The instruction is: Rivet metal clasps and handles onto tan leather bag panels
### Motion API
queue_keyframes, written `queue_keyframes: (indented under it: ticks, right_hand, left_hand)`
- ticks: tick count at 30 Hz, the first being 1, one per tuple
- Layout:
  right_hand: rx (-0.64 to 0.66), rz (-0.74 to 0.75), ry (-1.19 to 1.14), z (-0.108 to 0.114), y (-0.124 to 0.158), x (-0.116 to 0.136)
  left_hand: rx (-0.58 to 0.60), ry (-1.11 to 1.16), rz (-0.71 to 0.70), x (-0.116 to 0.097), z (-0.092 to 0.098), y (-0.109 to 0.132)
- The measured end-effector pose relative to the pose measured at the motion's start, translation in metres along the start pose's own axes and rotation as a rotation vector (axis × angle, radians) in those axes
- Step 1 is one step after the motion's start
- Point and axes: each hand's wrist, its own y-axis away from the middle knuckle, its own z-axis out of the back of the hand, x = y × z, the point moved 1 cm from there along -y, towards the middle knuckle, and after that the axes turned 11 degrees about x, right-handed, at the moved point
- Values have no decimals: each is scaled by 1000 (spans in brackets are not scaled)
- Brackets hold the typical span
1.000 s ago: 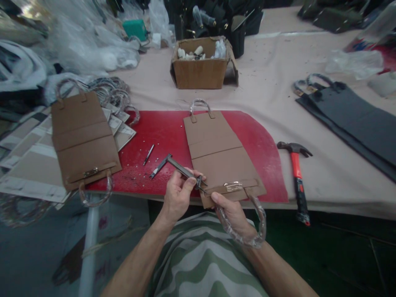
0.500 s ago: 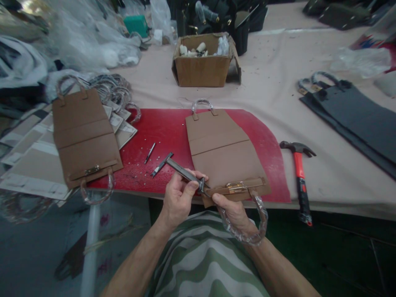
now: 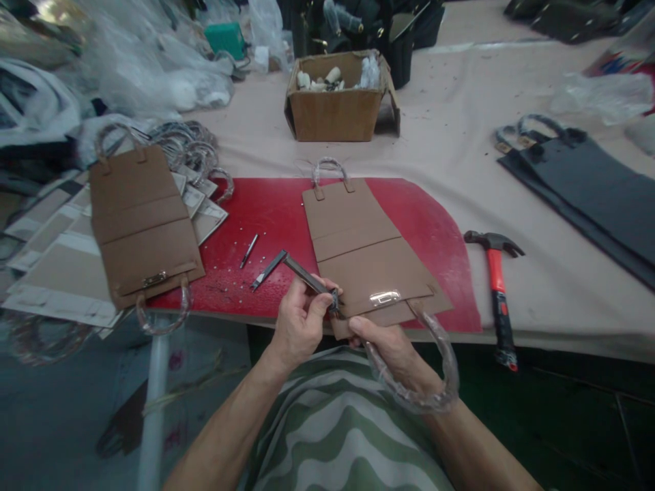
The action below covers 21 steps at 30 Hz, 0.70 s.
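Left grip [image 3: 301, 317]: clasping metal tool [image 3: 306, 274] | Right grip [image 3: 386, 346]: pinching brown panel [image 3: 366, 256], near edge | panel extends beyond both

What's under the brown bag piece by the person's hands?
The red mat shows along both sides of the brown bag piece and seems to run underneath. Anything else there is covered, so I can't see it.

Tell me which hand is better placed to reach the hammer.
Probably the right hand: it is nearer the hammer, which lies on that side, though it pinches the edge of the brown panel. The left hand is farther away and grips a metal tool.
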Motion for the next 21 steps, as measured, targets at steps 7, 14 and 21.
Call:
queue_keyframes:
  ticks: [7,14,21]
  right_hand:
    - [7,-35,-127,-3,2,6]
    - [4,-12,-245,-2,-3,-2]
    - [73,-30,-146,0,-6,-1]
  left_hand:
    - [12,19,40,8,-1,-1]
    - [8,-34,-12,4,-1,-1]
    - [8,-233,-132,11,-2,1]
